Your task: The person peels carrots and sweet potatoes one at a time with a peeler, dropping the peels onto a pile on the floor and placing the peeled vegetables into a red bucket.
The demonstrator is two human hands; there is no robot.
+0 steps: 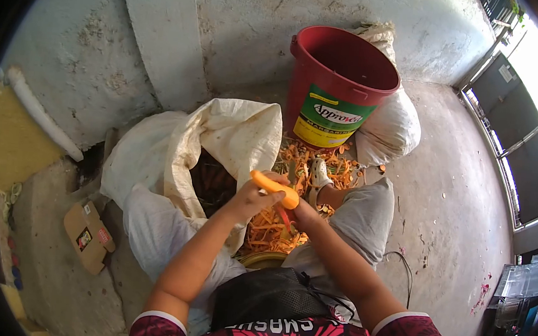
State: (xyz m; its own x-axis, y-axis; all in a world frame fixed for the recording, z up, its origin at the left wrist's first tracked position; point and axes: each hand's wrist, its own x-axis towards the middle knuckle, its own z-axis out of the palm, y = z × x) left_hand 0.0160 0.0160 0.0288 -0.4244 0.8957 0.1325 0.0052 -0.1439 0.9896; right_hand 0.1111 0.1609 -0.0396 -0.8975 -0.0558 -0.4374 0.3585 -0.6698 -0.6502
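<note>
A peeled orange carrot is held in my left hand, its fingers wrapped round it. Just right of the carrot, my right hand is closed on a tool with a red handle; a blade seems to rise beside the carrot, partly hidden. Orange peelings lie below and behind both hands, between my legs. An open white sack stands to the left, with dark contents inside.
A red bucket with a margarine label stands ahead, against a filled white sack. A cardboard piece lies on the floor at left. The rim of a yellowish basin shows near my lap. A dark gate is at right.
</note>
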